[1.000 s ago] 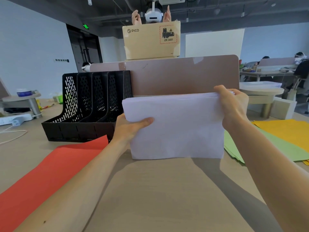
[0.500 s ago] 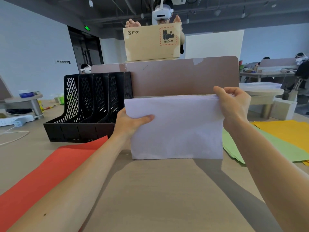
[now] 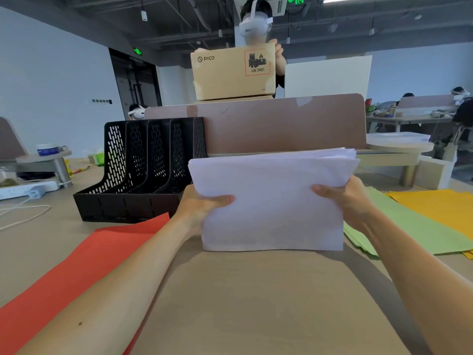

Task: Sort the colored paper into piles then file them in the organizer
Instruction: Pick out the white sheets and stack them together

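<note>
Head view: left hand (image 3: 202, 208) and right hand (image 3: 345, 201) grip the upright white paper stack (image 3: 271, 201) dead centre, with the red pile (image 3: 76, 265) at eight o'clock, the green pile (image 3: 409, 226) and yellow pile (image 3: 440, 208) at three lying sorted, and the black organizer (image 3: 143, 175) at ten seemingly unfilled.

Behind the brown desk divider (image 3: 281, 124), a person in a white headset (image 3: 256, 24) holds a cardboard box (image 3: 225, 78) marked PICO and UN 3481, while at far left a white power strip (image 3: 25, 189) lies beside a round stand (image 3: 43, 156) bearing what may be a tub (image 3: 47, 149).
</note>
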`<state>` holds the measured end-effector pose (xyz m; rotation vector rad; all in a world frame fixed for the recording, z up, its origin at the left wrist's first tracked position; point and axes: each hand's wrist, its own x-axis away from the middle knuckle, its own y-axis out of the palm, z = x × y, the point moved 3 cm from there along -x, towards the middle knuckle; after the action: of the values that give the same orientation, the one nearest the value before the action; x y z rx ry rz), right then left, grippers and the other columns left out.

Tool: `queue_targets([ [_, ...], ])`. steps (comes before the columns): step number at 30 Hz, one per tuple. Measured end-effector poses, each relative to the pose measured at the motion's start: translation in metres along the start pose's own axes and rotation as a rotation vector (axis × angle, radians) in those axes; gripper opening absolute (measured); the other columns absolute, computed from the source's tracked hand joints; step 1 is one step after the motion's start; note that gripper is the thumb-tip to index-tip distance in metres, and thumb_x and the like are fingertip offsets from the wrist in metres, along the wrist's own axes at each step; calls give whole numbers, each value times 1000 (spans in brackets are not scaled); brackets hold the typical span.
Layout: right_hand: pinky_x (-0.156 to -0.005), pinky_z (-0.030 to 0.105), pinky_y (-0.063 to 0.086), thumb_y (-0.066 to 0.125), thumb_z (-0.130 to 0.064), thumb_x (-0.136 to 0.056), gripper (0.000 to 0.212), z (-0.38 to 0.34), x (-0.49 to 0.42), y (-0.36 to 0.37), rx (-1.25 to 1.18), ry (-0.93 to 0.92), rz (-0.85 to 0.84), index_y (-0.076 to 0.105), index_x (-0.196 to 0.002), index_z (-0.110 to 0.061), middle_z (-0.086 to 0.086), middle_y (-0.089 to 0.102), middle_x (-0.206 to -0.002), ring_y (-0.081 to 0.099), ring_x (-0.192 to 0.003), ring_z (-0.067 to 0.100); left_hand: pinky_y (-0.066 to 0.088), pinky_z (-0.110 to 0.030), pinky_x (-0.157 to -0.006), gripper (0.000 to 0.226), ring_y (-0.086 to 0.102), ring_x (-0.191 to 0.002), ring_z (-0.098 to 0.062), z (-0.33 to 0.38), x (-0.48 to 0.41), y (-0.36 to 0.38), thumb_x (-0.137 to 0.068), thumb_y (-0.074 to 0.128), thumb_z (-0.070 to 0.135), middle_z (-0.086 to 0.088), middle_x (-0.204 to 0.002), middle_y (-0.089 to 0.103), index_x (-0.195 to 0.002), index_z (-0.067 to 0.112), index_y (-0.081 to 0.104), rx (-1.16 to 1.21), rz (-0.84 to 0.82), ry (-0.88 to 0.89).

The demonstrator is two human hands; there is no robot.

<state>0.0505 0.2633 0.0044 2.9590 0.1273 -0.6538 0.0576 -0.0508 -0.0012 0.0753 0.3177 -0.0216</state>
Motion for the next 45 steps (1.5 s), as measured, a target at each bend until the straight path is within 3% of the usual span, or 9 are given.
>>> queue_targets([
  [5, -75, 45, 59, 85, -7, -62, 44, -9, -1, -4, -33, -55, -17, 69, -104, -10, 12, 72, -105, 70, -91, 31, 60, -41, -80, 34, 73, -93, -25, 22, -2, -8, -63, 84, -4, -6, -99, 77, -92, 11, 74, -24, 36, 132],
  [10, -73, 41, 58, 95, -34, -40, 72, 23, 11, 2, 80, 102, -81, 70, -105, -14, 10, 73, -103, 70, -93, 30, 56, -44, -90, 43, 72, -99, -23, -20, 14, -12, -65, 86, -3, -3, -104, 76, -102, 14, 73, -110, 6, -49],
  [18, -79, 45, 59, 96, -42, -40, 62, 18, 4, 11, 8, 9, -30, 77, -91, -12, 12, 75, -101, 71, -88, 29, 57, -27, -72, 31, 73, -88, -14, -14, 10, -22, -70, 84, 2, 4, -94, 77, -95, 17, 74, -184, 24, 25],
  [23, -71, 44, 59, 97, -48, -26, 71, 11, -7, 10, 59, 54, -47, 76, -79, -6, 15, 74, -89, 70, -74, 29, 60, -36, -75, 34, 73, -86, -22, 32, -6, -49, -72, 78, 1, -6, -97, 76, -105, 8, 71, -91, -42, -24],
  [25, -76, 50, 56, 97, -44, -33, 71, 8, -8, 14, 84, 82, -77, 74, -85, -2, 20, 73, -94, 69, -77, 32, 59, -35, -75, 33, 71, -91, -26, 60, -10, -62, -78, 75, 1, -9, -98, 75, -109, 8, 68, -268, -105, -40],
  [29, -80, 53, 56, 76, -6, -74, 24, -6, -12, 35, 179, 120, -191, 70, -96, 1, 22, 72, -101, 69, -83, 35, 58, -37, -78, 30, 73, -96, -26, 88, -2, -63, -84, 75, 6, -11, -101, 76, -113, 10, 69, -807, -476, -293],
  [32, -77, 46, 56, 71, -1, -82, 13, -16, -24, 57, 258, 103, -245, 70, -94, 5, 19, 73, -95, 69, -81, 33, 56, -43, -90, 36, 70, -104, -29, 81, 14, -56, -82, 78, 16, -10, -111, 74, -116, 8, 69, -866, -624, -422],
  [37, -63, 33, 50, 73, -13, -84, 16, -32, -47, 96, 310, -26, -185, 72, -73, -2, 6, 72, -67, 66, -59, 21, 57, -35, -87, 52, 71, -99, -25, 71, 34, -78, -68, 80, 46, -5, -107, 75, -108, 13, 74, -855, -535, -300],
  [45, -53, 30, 24, 69, -38, -86, 53, -61, -86, 187, 640, -377, -154, 52, -67, 9, 15, 44, -57, 34, -55, 19, 54, -20, -77, 43, 72, -93, -15, 87, 70, -141, -79, 77, 38, 1, -101, 77, -111, 11, 70, -757, -232, -140],
])
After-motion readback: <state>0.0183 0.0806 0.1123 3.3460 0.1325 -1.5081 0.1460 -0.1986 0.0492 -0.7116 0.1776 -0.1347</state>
